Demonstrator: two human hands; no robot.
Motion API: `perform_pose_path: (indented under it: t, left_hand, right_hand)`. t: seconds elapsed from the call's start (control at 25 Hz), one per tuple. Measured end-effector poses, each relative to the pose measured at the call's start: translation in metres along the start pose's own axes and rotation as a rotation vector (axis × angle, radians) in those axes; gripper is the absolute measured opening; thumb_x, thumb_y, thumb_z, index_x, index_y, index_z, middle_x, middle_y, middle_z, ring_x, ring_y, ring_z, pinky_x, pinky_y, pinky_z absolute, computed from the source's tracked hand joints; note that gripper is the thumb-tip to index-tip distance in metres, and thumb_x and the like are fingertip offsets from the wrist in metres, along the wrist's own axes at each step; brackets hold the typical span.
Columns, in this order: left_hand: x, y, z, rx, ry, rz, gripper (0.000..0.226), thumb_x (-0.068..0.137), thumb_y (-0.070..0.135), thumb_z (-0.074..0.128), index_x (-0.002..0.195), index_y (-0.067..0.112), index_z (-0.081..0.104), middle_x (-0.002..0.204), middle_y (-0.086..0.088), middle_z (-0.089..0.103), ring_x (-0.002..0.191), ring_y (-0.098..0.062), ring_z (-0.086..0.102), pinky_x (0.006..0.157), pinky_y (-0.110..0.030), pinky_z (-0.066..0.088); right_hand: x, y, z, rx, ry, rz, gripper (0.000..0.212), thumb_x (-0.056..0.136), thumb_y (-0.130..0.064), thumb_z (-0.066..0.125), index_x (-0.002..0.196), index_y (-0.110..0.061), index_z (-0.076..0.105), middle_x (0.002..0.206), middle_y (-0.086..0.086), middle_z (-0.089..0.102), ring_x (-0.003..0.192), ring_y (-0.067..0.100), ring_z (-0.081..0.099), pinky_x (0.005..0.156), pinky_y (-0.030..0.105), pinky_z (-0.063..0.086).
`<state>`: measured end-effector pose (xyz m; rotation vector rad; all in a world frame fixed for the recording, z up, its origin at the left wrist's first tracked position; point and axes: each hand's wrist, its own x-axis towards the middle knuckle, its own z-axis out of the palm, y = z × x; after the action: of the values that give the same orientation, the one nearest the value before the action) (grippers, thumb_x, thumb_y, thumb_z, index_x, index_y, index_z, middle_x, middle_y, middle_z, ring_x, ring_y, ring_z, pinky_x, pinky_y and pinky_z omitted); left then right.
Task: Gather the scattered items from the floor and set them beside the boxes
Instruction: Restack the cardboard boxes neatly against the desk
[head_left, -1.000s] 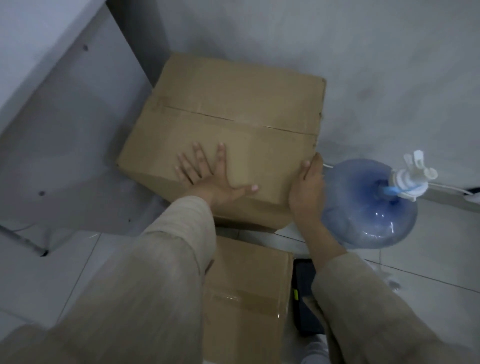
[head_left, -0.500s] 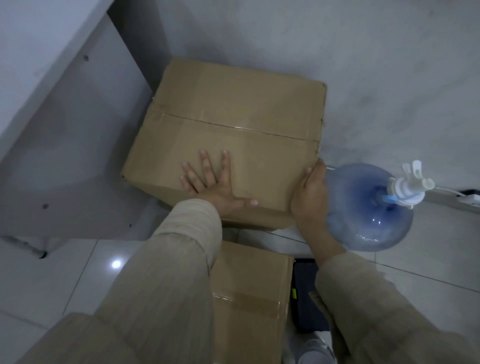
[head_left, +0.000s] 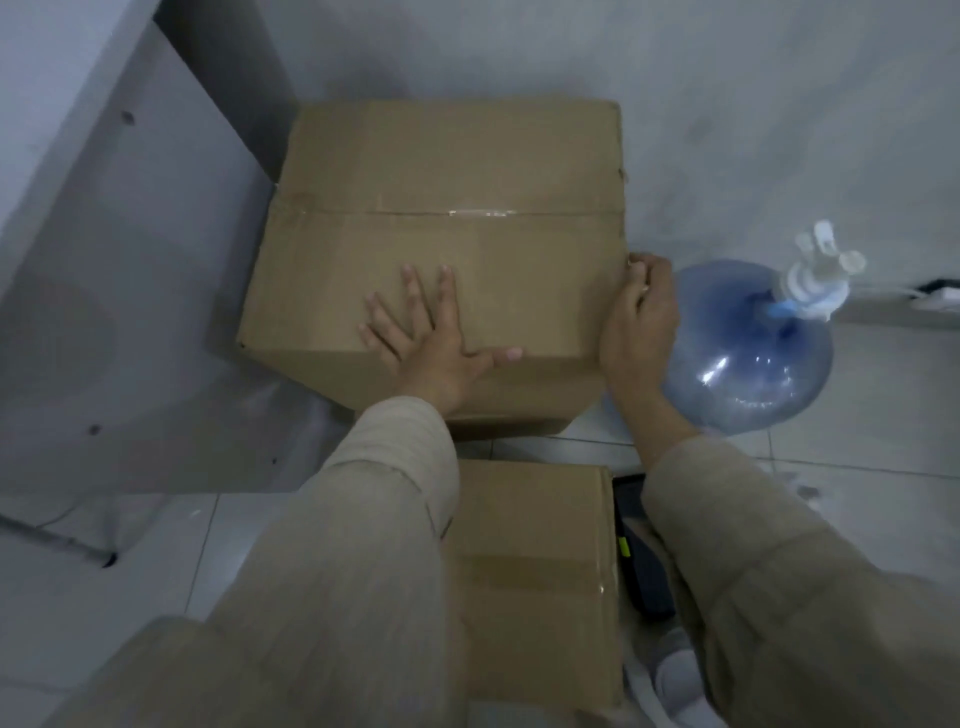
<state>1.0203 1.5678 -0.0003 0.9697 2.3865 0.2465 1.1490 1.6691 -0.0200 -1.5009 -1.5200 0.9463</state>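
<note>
Your left hand (head_left: 436, 348) lies flat on the top of the big box (head_left: 441, 228) in the middle of the frame, fingers straight and spread, thumb out along the near edge; it grips nothing and only presses down. Your right hand (head_left: 636, 322) is at the box's right side, fingers curled round the top right edge, so it holds the cardboard there. That pairing looks meant to steady the box, one hand bearing down while the other guides the side. The box sits tucked into the corner, between the white panel (head_left: 130, 291) at the left of the frame and the wall behind. Just right of it, by your right hand, stands the blue water jug (head_left: 753, 364) with a pump on its neck. A smaller box (head_left: 535, 582) lies on the floor (head_left: 883, 467) at lower centre, under your sleeves, with a dark item (head_left: 644, 571) against its right side; what it is I cannot tell.
</note>
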Motion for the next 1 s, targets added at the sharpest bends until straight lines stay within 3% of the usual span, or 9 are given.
perform_pose_path:
  t: [0.08, 0.12, 0.24, 0.28, 0.4, 0.52, 0.64, 0.76, 1.0]
  left_hand:
    - [-0.014, -0.012, 0.020, -0.050, 0.241, 0.197, 0.084, 0.081, 0.063, 0.046, 0.148, 0.031, 0.007, 0.159, 0.005, -0.007, 0.144, -0.027, -0.015, 0.111, -0.052, -0.017]
    - [-0.027, -0.021, 0.035, -0.087, 0.348, 0.306, 0.069, 0.088, 0.054, 0.040, 0.147, 0.028, 0.015, 0.159, 0.004, 0.002, 0.146, -0.023, -0.007, 0.114, -0.050, -0.014]
    - [-0.070, -0.064, 0.089, -0.193, 0.412, 0.408, 0.051, 0.097, 0.025, 0.034, 0.146, 0.021, 0.021, 0.157, 0.002, 0.007, 0.145, -0.016, -0.003, 0.116, -0.039, -0.009]
    - [-0.082, -0.084, 0.108, -0.191, 0.374, 0.389, 0.051, 0.097, 0.024, 0.034, 0.146, 0.020, 0.022, 0.158, 0.001, 0.005, 0.144, -0.015, -0.005, 0.115, -0.037, -0.010]
    - [-0.103, -0.147, 0.168, -0.062, 0.231, 0.219, 0.056, 0.095, 0.037, 0.030, 0.147, 0.019, 0.018, 0.159, -0.005, 0.001, 0.145, -0.021, -0.008, 0.115, -0.037, -0.010]
    - [-0.106, -0.201, 0.211, -0.015, 0.062, -0.208, 0.079, 0.091, 0.041, 0.049, 0.149, 0.015, 0.002, 0.157, -0.013, -0.010, 0.145, -0.029, -0.012, 0.115, -0.044, -0.009]
    - [-0.108, -0.229, 0.232, -0.234, -0.010, -0.528, 0.098, 0.078, 0.045, 0.066, 0.148, 0.015, 0.003, 0.156, -0.015, 0.005, 0.143, -0.034, 0.010, 0.115, -0.053, 0.007]
    - [-0.110, -0.240, 0.240, -0.374, 0.053, -0.481, 0.095, 0.074, 0.039, 0.073, 0.144, 0.012, 0.015, 0.146, -0.018, 0.024, 0.134, -0.037, 0.026, 0.110, -0.048, 0.024]
    - [-0.157, -0.220, 0.191, -0.435, 0.137, -0.354, 0.092, 0.071, 0.029, 0.077, 0.142, 0.013, 0.021, 0.142, -0.018, 0.031, 0.132, -0.036, 0.027, 0.108, -0.045, 0.025]
  right_hand:
    - [-0.026, 0.016, -0.013, 0.121, 0.053, 0.025, 0.029, 0.099, -0.017, 0.031, 0.106, -0.002, 0.055, 0.095, 0.005, 0.056, 0.088, 0.010, 0.049, 0.069, 0.003, 0.034]
    - [-0.047, 0.030, -0.022, 0.117, 0.047, 0.061, 0.029, 0.100, -0.017, 0.030, 0.104, 0.000, 0.054, 0.092, 0.008, 0.053, 0.086, 0.010, 0.046, 0.067, 0.004, 0.034]
    - [-0.124, 0.110, -0.043, -0.058, -0.115, 0.259, 0.032, 0.097, -0.025, 0.033, 0.109, -0.002, 0.052, 0.099, 0.012, 0.052, 0.094, 0.015, 0.046, 0.076, 0.020, 0.032]
    - [-0.148, 0.140, -0.048, -0.156, -0.198, 0.332, 0.031, 0.097, -0.025, 0.035, 0.115, -0.005, 0.050, 0.109, 0.008, 0.053, 0.103, 0.019, 0.049, 0.081, 0.022, 0.032]
    - [-0.211, 0.213, -0.054, -0.401, -0.401, 0.509, 0.046, 0.093, -0.015, 0.045, 0.136, -0.004, 0.033, 0.140, 0.019, 0.038, 0.123, 0.039, 0.042, 0.092, 0.041, 0.038]
    - [-0.251, 0.250, -0.054, -0.572, -0.406, 0.485, 0.063, 0.086, -0.013, 0.049, 0.142, -0.009, 0.019, 0.151, 0.013, 0.019, 0.131, 0.040, 0.034, 0.097, 0.049, 0.037]
    - [-0.261, 0.274, -0.059, -0.508, -0.383, 0.615, 0.086, 0.081, -0.024, 0.063, 0.146, -0.020, 0.007, 0.154, 0.012, 0.013, 0.133, 0.039, 0.031, 0.102, 0.052, 0.034]
    - [-0.252, 0.286, -0.066, -0.374, -0.350, 0.632, 0.085, 0.076, -0.030, 0.071, 0.142, -0.011, 0.021, 0.143, 0.015, 0.035, 0.127, 0.036, 0.039, 0.101, 0.047, 0.038]
    - [-0.248, 0.227, -0.121, -0.261, -0.408, 0.535, 0.053, 0.083, -0.022, 0.063, 0.129, -0.011, 0.037, 0.111, 0.004, 0.047, 0.099, 0.021, 0.045, 0.070, 0.027, 0.037]
